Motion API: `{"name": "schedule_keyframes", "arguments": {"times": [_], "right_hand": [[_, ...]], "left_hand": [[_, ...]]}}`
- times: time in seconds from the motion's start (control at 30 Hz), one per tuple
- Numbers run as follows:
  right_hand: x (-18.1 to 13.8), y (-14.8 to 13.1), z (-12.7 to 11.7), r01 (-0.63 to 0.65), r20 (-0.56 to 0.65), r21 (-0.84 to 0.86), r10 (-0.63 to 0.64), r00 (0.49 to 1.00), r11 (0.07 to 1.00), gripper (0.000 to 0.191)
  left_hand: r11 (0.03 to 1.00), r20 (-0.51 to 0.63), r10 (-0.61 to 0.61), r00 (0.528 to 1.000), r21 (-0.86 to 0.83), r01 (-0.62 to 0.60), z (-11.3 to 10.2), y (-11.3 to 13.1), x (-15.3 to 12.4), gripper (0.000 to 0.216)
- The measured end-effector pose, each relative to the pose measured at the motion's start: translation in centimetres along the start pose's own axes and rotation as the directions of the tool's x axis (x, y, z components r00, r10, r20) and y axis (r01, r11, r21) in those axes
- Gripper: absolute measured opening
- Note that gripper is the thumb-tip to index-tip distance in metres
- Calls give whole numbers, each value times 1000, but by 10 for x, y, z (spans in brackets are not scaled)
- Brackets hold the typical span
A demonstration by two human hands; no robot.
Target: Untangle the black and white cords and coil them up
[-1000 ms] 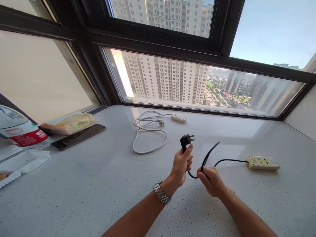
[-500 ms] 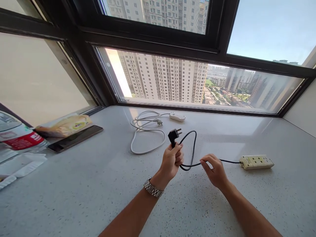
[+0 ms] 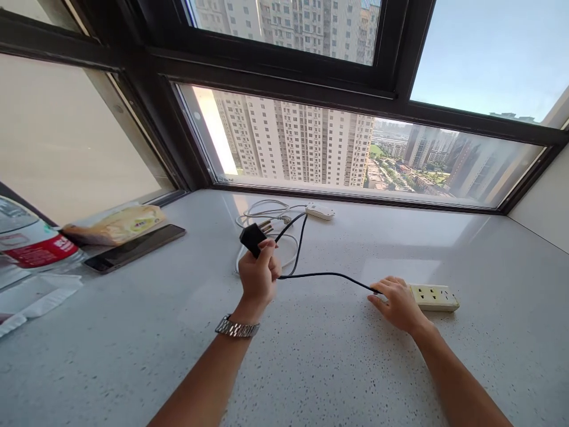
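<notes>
Left hand, raised above the middle of the worktop, fingers curled tight around a black cable just below its black plug; the plug's prongs point toward the far edge. From this hand the cable loops up and back, then runs right along the surface to a cream power strip lying near the right edge. Right hand rests on the worktop, fingertips pinched on the cable where it meets the strip. Behind the left hand, near the far edge, a coiled white cord with a small white socket. At the left edge: a phone, a yellow packet and a bottle.
</notes>
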State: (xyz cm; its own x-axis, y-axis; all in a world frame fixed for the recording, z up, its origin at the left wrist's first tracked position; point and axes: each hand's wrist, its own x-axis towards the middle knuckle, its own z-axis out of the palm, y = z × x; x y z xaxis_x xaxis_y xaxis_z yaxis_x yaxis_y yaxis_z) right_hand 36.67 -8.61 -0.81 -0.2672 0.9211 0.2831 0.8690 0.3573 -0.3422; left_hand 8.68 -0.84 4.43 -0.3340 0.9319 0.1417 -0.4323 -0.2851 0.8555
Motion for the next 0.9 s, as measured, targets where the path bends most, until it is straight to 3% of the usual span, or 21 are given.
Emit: {"name": "schedule_keyframes", "arguments": {"times": [0.1,0.23,0.3,0.43,0.53,0.67,0.77,0.9], "right_hand": [[0,-11,3,-38,13,-13,39,999,999,37],[-1,-14,9,-284,-140,33,286,948,958,49],[-1,-14,11,-342,-211,200,382,900,918,50],[-1,-27,9,-280,-274,492,453,848,824,47],[-5,-48,10,-159,-404,469,371,836,869,45],[-10,-72,21,65,-525,280,96,846,958,34],[-11,-79,30,143,-514,109,-67,855,984,28],[-8,-82,31,158,-402,-33,-158,902,987,35]], "left_hand": [[994,-52,105,993,-19,-106,4,-2,-11,35],[995,119,101,988,1,-102,10,-25,-51,52],[997,258,-13,966,78,-7,16,-41,-74,54],[948,412,-315,855,185,260,32,-59,-109,55],[900,399,-435,807,166,403,44,-60,-120,59],[855,378,-505,776,101,508,47,-60,-123,56],[828,343,-544,766,73,556,42,-63,-118,50],[843,213,-532,820,37,537,39,-66,-102,40]]}}
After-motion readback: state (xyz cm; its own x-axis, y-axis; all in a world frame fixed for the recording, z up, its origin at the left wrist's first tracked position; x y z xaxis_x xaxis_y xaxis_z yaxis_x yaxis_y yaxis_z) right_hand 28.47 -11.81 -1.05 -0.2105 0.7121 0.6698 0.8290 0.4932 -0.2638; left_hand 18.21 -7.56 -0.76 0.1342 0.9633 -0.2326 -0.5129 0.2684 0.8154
